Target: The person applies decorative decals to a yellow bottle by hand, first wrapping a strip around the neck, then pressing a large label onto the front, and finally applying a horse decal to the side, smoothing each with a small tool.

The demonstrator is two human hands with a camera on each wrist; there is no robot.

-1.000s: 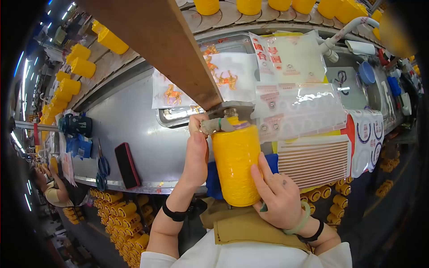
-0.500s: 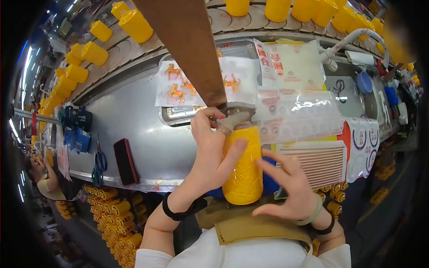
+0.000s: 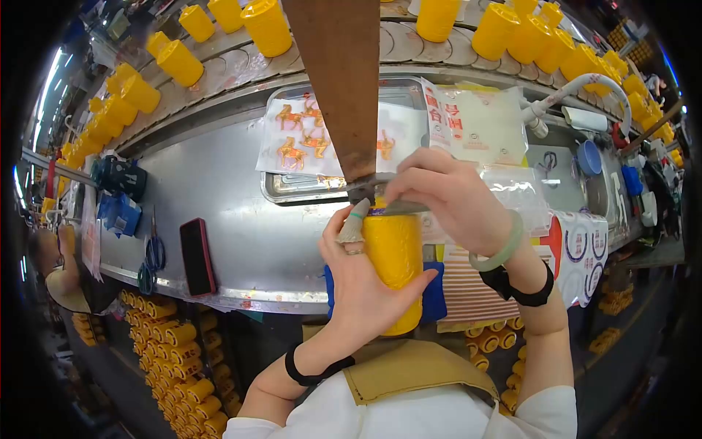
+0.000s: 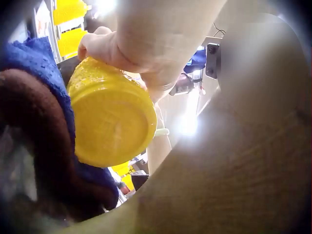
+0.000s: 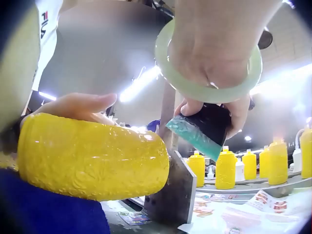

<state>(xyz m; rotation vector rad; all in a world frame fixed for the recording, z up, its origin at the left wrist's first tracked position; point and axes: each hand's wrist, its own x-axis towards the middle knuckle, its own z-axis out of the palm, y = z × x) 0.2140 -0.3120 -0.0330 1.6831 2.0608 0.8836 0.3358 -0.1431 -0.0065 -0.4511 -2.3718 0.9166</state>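
A yellow bottle (image 3: 391,245) with a raised pattern lies on a blue cloth (image 3: 435,293), its neck end against a metal plate (image 5: 173,195). My left hand (image 3: 369,289) grips the bottle from the left, thumb stretched across its body and fingers near the neck. A grey cover (image 3: 352,225) sits on one of its fingertips. Over the neck, my right hand (image 3: 457,201) pinches a black scraper (image 5: 213,122) with a teal edge. In the right wrist view the scraper is just beyond the bottle's end.
A brown beam (image 3: 333,88) comes down in front of the bottle. Orange horse stickers (image 3: 291,152) lie on a tray (image 3: 274,192) behind it. A phone (image 3: 196,256) and scissors (image 3: 155,252) lie left; a striped sheet (image 3: 468,293) lies right. More yellow bottles (image 3: 267,29) line the conveyor.
My right hand has left the bottle's right side and risen to the neck with the scraper. My left hand has come from the neck onto the bottle's body.
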